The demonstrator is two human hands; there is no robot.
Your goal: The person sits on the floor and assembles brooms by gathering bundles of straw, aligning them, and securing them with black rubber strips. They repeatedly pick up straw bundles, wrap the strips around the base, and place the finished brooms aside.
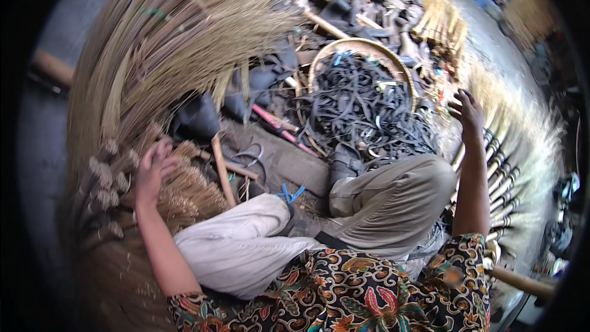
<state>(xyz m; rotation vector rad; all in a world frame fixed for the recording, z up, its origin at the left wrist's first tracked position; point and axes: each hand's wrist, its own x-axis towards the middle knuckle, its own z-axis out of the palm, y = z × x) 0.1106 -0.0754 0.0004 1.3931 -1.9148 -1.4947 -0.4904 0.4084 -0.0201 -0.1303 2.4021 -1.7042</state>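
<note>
Gathering stage: your left hand point(152, 169), fingers curled, rests on the tan straw broom bundle point(184, 193) beside your knee; your right hand point(467, 110), fingers spread and empty, hovers near the round woven basket of black rubber strips point(362, 95). Next, likely a strip to bind with.

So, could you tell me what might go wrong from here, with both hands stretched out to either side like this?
The left hand rests on the cut ends of a bundle of stiff straw; these could prick or scrape the palm. The right hand is raised, open and blurred beside the basket of dark strips; a sweep might snag them and spill some. The scissors lying by the knees could be knelt on.
</note>
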